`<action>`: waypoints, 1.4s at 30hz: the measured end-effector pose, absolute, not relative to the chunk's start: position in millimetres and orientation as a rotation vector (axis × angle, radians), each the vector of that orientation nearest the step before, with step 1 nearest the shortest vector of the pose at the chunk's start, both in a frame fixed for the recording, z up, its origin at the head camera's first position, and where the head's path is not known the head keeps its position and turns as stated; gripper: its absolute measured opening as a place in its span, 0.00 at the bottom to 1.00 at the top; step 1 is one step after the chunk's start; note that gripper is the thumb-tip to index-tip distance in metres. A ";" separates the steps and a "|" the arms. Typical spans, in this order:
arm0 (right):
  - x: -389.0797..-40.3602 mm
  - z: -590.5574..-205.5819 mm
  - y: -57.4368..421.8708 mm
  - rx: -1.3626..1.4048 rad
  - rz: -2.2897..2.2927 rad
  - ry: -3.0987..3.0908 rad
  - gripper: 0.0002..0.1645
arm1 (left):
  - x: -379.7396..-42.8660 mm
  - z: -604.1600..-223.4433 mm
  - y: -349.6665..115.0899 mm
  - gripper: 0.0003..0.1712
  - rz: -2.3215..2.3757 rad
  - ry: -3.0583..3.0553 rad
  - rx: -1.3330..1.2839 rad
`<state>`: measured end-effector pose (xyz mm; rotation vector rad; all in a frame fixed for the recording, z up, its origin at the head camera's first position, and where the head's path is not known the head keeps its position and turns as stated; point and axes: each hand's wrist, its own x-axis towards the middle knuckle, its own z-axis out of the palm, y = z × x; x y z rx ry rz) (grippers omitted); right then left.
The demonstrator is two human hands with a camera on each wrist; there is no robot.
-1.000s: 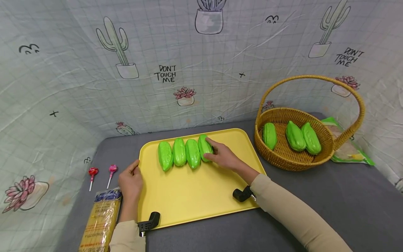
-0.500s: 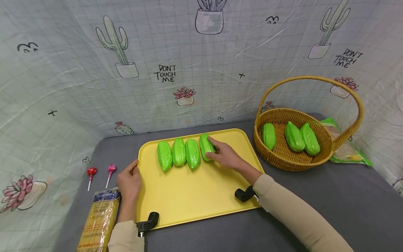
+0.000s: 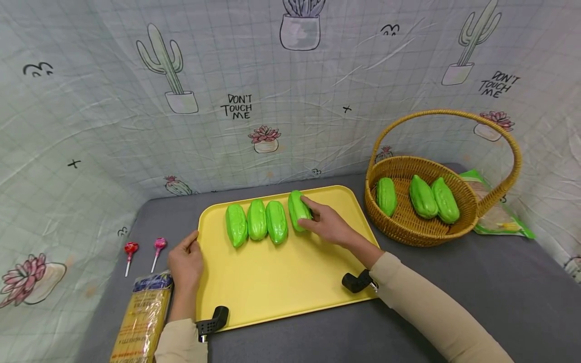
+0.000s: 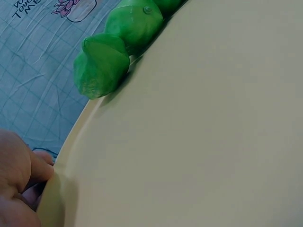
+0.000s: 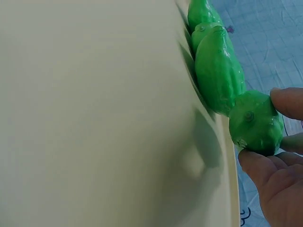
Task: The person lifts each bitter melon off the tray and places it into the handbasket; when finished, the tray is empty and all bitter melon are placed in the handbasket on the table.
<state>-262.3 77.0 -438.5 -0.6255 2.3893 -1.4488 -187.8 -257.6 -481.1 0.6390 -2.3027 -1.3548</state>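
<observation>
Work looks part done, judged from how the gourds are shared out. Clock hours count from the middle of the yellow tray (image 3: 272,282), twelve towards the printed cloth (image 3: 295,146). At nine, off the tray, a red lollipop (image 3: 131,248) and a pink lollipop (image 3: 160,243) lie near each other; at eight is a spaghetti packet (image 3: 144,315). None of these is being handled.

Between ten and eleven, three green gourds (image 3: 256,220) lie side by side, narrow ends roughly towards six; that part seems settled. Just past twelve is the held gourd (image 3: 298,210), a gap parting it from the row; the right wrist view shows its shadow apart from it, so it appears lifted and not yet set down. At two, three more gourds (image 3: 423,196) lie in the wicker basket (image 3: 408,233), one apart at its left and two together, so these seem left untouched. Beyond it, a green-edged bag (image 3: 501,219) lies partly hidden.

As for pose, the left hand (image 3: 187,259) is at nine, forearm entering from eight, fingers bent and holding the tray's rim; what its lower fingers do is hidden. The right hand (image 3: 328,222) reaches in from four, thumb and fingers parted by a gourd's width and gripping the held gourd.
</observation>
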 end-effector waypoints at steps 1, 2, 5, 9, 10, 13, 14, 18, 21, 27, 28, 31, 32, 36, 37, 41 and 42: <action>-261.1 -438.0 78.6 -0.630 -1.450 2.391 0.45 | -187.7 -481.1 -257.4 0.21 -1.356 -2.302 0.639; -259.7 -437.5 80.4 -0.635 -1.451 2.393 0.45 | -187.6 -481.3 -257.1 0.21 -1.360 -2.301 0.640; -255.3 -435.5 86.4 -0.650 -1.465 2.388 0.45 | -188.0 -482.5 -256.2 0.21 -1.368 -2.306 0.639; -249.2 -430.8 95.0 -0.654 -1.481 2.382 0.45 | -188.7 -482.8 -255.2 0.21 -1.366 -2.314 0.638; -247.9 -429.4 96.9 -0.653 -1.489 2.377 0.45 | -188.9 -482.8 -255.1 0.21 -1.362 -2.313 0.639; -244.9 -424.8 101.9 -0.661 -1.499 2.377 0.45 | -189.1 -482.0 -254.8 0.21 -1.353 -2.309 0.642; -243.8 -423.2 103.2 -0.664 -1.500 2.378 0.45 | -189.2 -482.0 -255.0 0.21 -1.346 -2.309 0.642; -239.6 -418.3 108.2 -0.680 -1.501 2.381 0.45 | -189.2 -481.9 -255.6 0.21 -1.336 -2.304 0.637; -235.3 -414.6 113.2 -0.684 -1.512 2.373 0.46 | -189.3 -483.0 -256.3 0.21 -1.338 -2.307 0.640; -228.6 -406.5 132.2 -0.662 -1.566 2.350 0.46 | -189.5 -483.8 -257.0 0.21 -1.355 -2.315 0.640; -228.0 -405.6 136.3 -0.661 -1.573 2.354 0.46 | -189.5 -483.4 -256.9 0.21 -1.360 -2.316 0.638; -226.8 -403.5 149.3 -0.656 -1.583 2.372 0.46 | -189.4 -482.1 -257.3 0.22 -1.360 -2.315 0.638; -226.6 -403.1 153.6 -0.652 -1.589 2.372 0.46 | -189.1 -481.3 -257.2 0.22 -1.361 -2.314 0.642; -225.5 -401.4 169.4 -0.630 -1.606 2.372 0.46 | -188.6 -480.1 -257.3 0.21 -1.363 -2.304 0.650; -224.8 -400.9 173.2 -0.617 -1.611 2.371 0.46 | -188.6 -480.1 -257.2 0.21 -1.364 -2.305 0.650; -220.9 -397.7 188.3 -0.573 -1.604 2.409 0.46 | -188.3 -481.3 -256.9 0.21 -1.377 -2.307 0.654; -219.7 -396.7 192.2 -0.563 -1.598 2.427 0.45 | -188.0 -481.4 -256.8 0.21 -1.378 -2.308 0.655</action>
